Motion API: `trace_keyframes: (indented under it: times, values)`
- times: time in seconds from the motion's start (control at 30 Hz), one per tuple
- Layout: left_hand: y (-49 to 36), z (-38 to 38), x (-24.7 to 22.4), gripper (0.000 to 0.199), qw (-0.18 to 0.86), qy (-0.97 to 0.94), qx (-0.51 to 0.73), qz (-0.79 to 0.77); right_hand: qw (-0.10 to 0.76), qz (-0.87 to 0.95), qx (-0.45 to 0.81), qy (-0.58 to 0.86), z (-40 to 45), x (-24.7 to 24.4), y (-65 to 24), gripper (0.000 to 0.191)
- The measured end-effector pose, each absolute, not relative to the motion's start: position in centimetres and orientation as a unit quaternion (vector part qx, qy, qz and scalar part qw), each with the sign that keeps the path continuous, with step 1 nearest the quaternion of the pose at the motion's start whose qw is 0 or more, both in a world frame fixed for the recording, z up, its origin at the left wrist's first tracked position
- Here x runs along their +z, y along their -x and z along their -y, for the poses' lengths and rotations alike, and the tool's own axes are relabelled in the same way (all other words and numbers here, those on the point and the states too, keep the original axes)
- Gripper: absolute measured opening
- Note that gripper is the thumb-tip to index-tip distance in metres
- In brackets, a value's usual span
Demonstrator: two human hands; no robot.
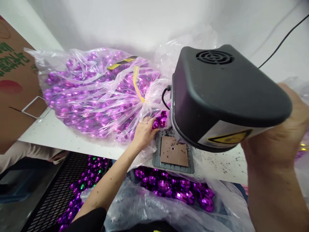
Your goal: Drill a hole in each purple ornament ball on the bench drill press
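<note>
My right hand (267,161) grips a bulky black handheld device (231,87), with a round fan grille on top and a yellow warning label on its side. It hangs close to the camera and covers part of the table. Left of it, my left hand (144,131) has its thumb and fingers closed on a few shiny purple faceted balls (161,120). These balls are beside the gathered neck of a large clear plastic bag (94,96) full of similar balls. Just below my left fingers lies a grey tray with a brown square plate (174,151) on it.
An open bag of purple balls (169,187) lies at the table's front edge. A cardboard box (16,87) stands at the left. Below, a black mesh crate (58,187) holds purple and some green balls. Another person's arm (26,154) shows at far left. A cable (282,42) runs along the wall.
</note>
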State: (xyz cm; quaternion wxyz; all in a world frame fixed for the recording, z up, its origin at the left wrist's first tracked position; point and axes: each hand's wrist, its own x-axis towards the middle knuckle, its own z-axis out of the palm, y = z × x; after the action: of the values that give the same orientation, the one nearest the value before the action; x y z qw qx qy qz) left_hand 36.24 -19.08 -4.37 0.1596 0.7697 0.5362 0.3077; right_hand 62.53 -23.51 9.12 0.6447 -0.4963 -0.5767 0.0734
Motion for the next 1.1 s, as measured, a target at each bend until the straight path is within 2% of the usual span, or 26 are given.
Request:
trace_keyframes:
  times: [0.1,0.17,0.23,0.3,0.63,0.73,0.9,1.1]
  values:
    - [-35.6,22.1,-3.3,0.041,0.422,-0.609,0.451,-0.497,0.667,0.566,0.115,0.471,23.5,9.4,-62.3,0.025]
    - [-35.8,24.2,-2.9,0.041,0.606,-0.466,0.479,-0.432,0.679,0.555,0.106,0.468,23.4,9.5,-61.9,0.024]
    - [-36.4,25.8,-3.1,0.040,0.707,-0.364,0.469,-0.383,0.685,0.545,0.105,0.471,23.4,9.6,-61.7,0.025]
    - [-37.1,26.6,-3.8,0.038,0.737,-0.324,0.460,-0.376,0.683,0.546,0.109,0.473,23.4,9.6,-61.6,0.027]
    - [-38.7,26.5,-5.5,0.052,0.711,-0.376,0.443,-0.395,0.671,0.571,0.090,0.464,23.3,9.5,-62.1,0.042]
    - [-39.3,26.7,-5.9,0.054,0.639,-0.461,0.436,-0.434,0.680,0.562,0.086,0.463,23.2,9.4,-61.8,0.041]
    - [-40.5,27.1,-7.0,0.047,0.448,-0.618,0.397,-0.510,0.682,0.560,0.088,0.463,23.2,9.4,-61.8,0.044]
    - [-41.5,27.2,-7.5,0.043,0.299,-0.731,0.376,-0.484,0.681,0.567,0.079,0.457,23.3,9.3,-61.8,0.050]
